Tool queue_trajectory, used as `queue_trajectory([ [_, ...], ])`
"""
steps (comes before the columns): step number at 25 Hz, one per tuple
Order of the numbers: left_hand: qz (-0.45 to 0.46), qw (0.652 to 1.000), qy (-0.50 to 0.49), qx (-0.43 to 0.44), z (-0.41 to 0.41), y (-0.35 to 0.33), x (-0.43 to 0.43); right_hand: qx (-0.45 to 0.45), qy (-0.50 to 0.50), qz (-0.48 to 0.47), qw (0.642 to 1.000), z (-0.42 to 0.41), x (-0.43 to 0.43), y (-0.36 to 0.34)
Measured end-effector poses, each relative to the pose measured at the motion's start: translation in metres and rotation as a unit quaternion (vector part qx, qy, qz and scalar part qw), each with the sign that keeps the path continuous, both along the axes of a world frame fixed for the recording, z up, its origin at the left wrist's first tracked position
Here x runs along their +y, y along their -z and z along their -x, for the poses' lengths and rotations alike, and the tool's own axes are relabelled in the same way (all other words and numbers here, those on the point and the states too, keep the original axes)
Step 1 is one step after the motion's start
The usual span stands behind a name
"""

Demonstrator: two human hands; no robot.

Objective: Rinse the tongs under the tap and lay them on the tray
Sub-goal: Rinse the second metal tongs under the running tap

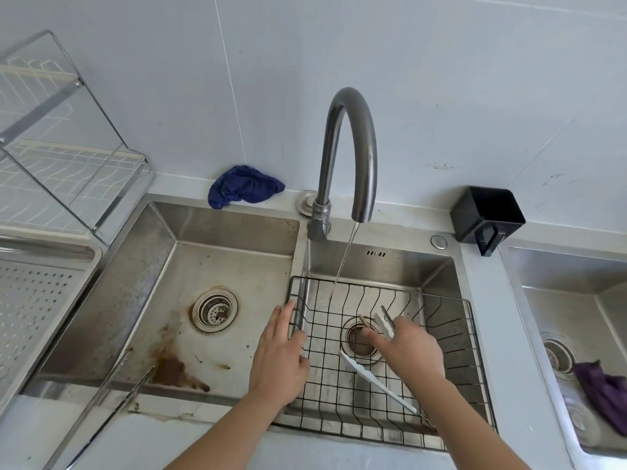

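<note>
Nearest to me, a pair of long bare-metal tongs (112,401) lies slantwise across the front lip of the stained left-hand steel basin (234,266), its tips pointing in toward the rusty patch on the basin floor. Both bare forearms reach in from the front edge. The left hand (280,354) rests flat and spread on the divider between the two basins, fingers lying over the left rim of the black wire rack (451,364) that sits in the right-hand basin; it grasps nothing that I can make out, only presses on the rim. The right hand (407,347) is down inside the rack, fingers curled around the white-tipped metal tongs (383,381). One white arm of them runs back toward the near right corner of the rack, and the other white tip sticks up past the knuckles just above the round drain; how tightly the fingers close I cannot tell, since the back of the hand hides them.

A thin stream of water (344,259) falls from the curved grey steel tap (353,137) and lands in the rack behind the hands, clear of the tongs. At far left stands the perforated steel tray (44,300) with a wire dish rack (68,157) behind it. Against the wall lie a crumpled blue cloth (244,188) and a square black plastic cup (487,215). A purple cloth (604,391) sits in a third basin at far right.
</note>
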State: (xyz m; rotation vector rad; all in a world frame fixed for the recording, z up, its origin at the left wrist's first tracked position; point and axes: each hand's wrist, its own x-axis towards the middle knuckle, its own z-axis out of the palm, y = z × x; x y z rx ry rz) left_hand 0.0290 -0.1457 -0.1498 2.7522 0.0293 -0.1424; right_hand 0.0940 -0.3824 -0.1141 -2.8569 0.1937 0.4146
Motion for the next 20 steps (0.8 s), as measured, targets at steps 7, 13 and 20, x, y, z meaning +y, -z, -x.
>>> queue_trajectory([
  [7,-0.006,1.000,-0.004,-0.006,-0.001,0.003,0.004,0.020,0.007,0.052,0.998,0.007,-0.021,0.030],
  [13,-0.021,0.999,0.004,-0.029,0.000,0.004,0.002,-0.042,-0.005,0.005,0.999,0.038,-0.021,0.030],
  [20,-0.076,0.995,0.032,-0.049,0.001,0.001,-0.001,-0.058,-0.075,-0.015,0.995,0.062,0.006,0.026],
])
